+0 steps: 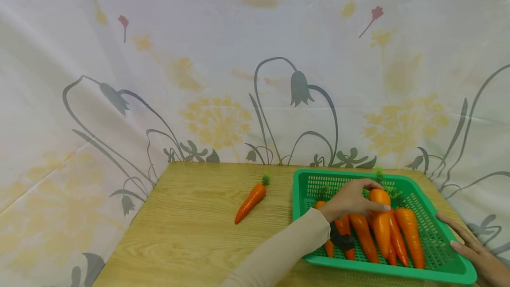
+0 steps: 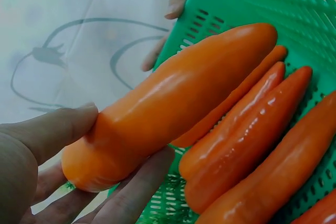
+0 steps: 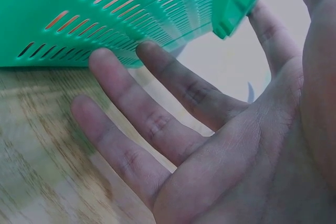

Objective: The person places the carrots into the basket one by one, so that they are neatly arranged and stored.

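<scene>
My left hand reaches over a green plastic basket and grips a thick orange carrot by its broad top end, thumb on one side and fingers on the other. The carrot's tapered end points toward the near side of the basket, above several other carrots lying in it. My right hand is at the basket's right side. Its fingers stretch out along the slotted outer wall, and its thumb is near the rim. Part of the basket's contents is hidden behind the left hand and wrist.
A single carrot with a green tuft lies on the wooden table, left of the basket. A dark strap or device sits under the left wrist. Behind the table hangs a flower-patterned cloth.
</scene>
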Available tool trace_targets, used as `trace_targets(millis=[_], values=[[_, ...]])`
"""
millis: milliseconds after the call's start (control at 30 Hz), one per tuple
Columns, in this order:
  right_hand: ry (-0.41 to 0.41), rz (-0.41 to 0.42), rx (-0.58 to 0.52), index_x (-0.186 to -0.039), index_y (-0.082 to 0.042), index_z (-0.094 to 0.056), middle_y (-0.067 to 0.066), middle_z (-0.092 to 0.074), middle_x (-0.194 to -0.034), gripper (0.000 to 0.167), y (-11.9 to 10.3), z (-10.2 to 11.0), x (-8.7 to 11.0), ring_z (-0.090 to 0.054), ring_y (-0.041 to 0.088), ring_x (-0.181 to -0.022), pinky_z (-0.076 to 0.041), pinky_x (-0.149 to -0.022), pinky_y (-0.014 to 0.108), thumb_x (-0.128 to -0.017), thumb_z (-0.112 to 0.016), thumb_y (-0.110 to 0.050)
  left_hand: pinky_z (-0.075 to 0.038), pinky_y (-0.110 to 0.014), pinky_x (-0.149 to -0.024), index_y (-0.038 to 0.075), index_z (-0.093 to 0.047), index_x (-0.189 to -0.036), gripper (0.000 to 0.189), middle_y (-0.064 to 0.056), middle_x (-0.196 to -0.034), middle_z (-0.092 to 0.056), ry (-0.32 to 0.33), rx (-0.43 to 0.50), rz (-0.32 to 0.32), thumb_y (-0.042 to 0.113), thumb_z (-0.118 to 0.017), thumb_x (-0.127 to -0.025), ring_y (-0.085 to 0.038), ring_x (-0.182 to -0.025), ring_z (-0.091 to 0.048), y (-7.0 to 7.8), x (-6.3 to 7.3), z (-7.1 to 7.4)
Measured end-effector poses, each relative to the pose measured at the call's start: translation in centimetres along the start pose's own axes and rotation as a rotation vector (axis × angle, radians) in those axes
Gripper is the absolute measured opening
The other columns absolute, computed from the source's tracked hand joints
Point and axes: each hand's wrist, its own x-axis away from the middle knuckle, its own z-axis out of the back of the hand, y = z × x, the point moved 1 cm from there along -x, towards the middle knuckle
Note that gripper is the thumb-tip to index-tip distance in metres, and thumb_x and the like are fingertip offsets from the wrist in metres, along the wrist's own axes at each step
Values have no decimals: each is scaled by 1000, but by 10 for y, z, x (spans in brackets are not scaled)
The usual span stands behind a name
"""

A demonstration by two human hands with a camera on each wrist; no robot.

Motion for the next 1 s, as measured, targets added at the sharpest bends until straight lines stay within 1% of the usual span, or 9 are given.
trace_targets(millis=[133, 200, 267, 400, 500, 567, 833, 933, 1000], values=[[107, -118, 98, -158, -46, 22, -48, -2, -134, 64, -3, -6, 1, 0, 16, -157, -32, -88, 84, -116, -18, -18, -62, -33, -61, 21, -69, -122, 37, 13, -114, -59, 28, -1, 25, 11, -84, -89, -16, -66, -68, -5, -4, -6], [128, -177, 69, -157, -45, 25, -49, 4, -133, 64, -6, -9, 1, 36, 45, -145, -17, -84, 90, -116, -19, -23, -61, -32, -62, 20, -69, -121, 37, 12, -114, -60, 39, -4, 34, 11, -84, -88, -15, -66, -67, -8, -6, -8], [129, -210, 46, -156, -47, 25, -50, 7, -132, 63, -8, -9, 1, 42, 61, -130, -13, -81, 91, -116, -20, -26, -62, -33, -62, 19, -69, -120, 36, 12, -113, -60, 43, 5, 43, 10, -84, -88, -15, -65, -67, -9, -7, -11], [36, -116, -84, -155, -59, 9, -47, 1, -140, 60, -7, -4, 1, -6, 39, -156, -35, -91, 82, -116, -15, -20, -62, -34, -61, 18, -69, -117, 34, 11, -111, -61, 34, 39, 50, 7, -84, -88, -17, -65, -67, -11, -10, -16], [-108, 3, -300, -153, -61, -10, -38, -9, -140, 62, -5, 0, 0, -54, 6, -131, -54, -94, 59, -114, -9, -13, -62, -35, -61, 17, -69, -116, 34, 11, -109, -61, 26, 51, 48, 6, -83, -88, -18, -64, -67, -10, -12, -19], [-181, 35, -413, -152, -60, -17, -34, -8, -142, 64, -4, 2, 0, -60, 0, -117, -57, -94, 50, -113, -7, -11, -62, -35, -60, 17, -69, -116, 33, 11, -109, -62, 21, 50, 50, 6, -83, -88, -19, -63, -67, -10, -12, -22], [-25, -47, -180, -155, -60, -2, -37, -2, -141, 61, -2, -1, 1, -42, -12, -127, -55, -91, 58, -115, -13, -15, -59, -28, -61, 18, -71, -119, 32, 11, -109, -63, 41, -86, 59, 9, -82, -90, -11, -66, -65, -10, -13, -31], [87, -118, -5, -158, -53, 12, -43, -3, -138, 62, -2, -4, 3, 2, 15, -157, -40, -88, 80, -116, -17, -19, -59, -29, -59, 17, -70, -118, 33, 9, -104, -63, 36, -81, 67, 6, -81, -90, -13, -65, -66, -11, -14, -34], [130, -151, 59, -158, -47, 18, -46, -2, -135, 62, -2, -5, 3, 38, 35, -146, -28, -83, 89, -116, -18, -21, -60, -29, -60, 16, -70, -118, 33, 8, -103, -63, 33, -77, 67, 4, -81, -89, -14, -65, -66, -11, -15, -35]])
